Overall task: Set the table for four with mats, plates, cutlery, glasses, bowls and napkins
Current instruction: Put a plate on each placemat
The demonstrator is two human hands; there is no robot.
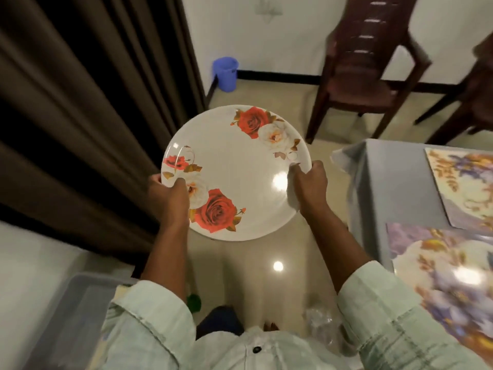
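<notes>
Both hands clamped on rose-patterned plate (pixel 237 172): left hand (pixel 168 196) at 9 o'clock rim, right hand (pixel 309 185) at 3 o'clock. Worktop (pixel 394 182) with two mats (pixel 464 188) at 3 o'clock.

Warm, fairly dim indoor light from overhead. A round lamp reflection glares on the glossy cream tiled floor (pixel 278 266) and another on the white round rose-patterned plate (pixel 236 173). The dark brown pleated curtain (pixel 80 102) sinks into shadow. Motion blur smears the purple floral glossy mats (pixel 453 279); wide-angle distortion bends the edges.
</notes>
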